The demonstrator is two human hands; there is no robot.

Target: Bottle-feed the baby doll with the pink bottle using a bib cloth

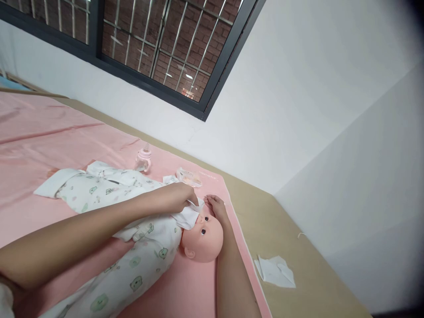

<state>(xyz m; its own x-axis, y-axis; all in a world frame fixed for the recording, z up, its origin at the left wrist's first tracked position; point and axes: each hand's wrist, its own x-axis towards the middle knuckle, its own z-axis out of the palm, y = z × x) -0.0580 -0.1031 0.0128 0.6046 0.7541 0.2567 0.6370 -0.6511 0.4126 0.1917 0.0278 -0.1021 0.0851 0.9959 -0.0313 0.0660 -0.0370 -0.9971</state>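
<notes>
A baby doll (203, 240) with a bald head lies on its back on a pink sheet (46, 132), dressed in a white outfit (142, 260) printed with green animal faces. My left hand (182, 196) reaches across its chest, fingers closed on a thin white cloth (188, 217) that covers the doll's mouth and chin. Both of the doll's dark eyes show above the cloth's edge. On the far side of the head, my right hand (214, 205) has its fingers stretched out and holds nothing, its forearm running alongside the top of the head.
A pink baby bottle (143, 159) with handles stands beyond the doll's body. Near it lies a clear plastic packet (188, 176). A folded white tissue (275, 270) rests on the tan surface (258, 207) at right. A white wall and a barred window (159, 48) rise behind.
</notes>
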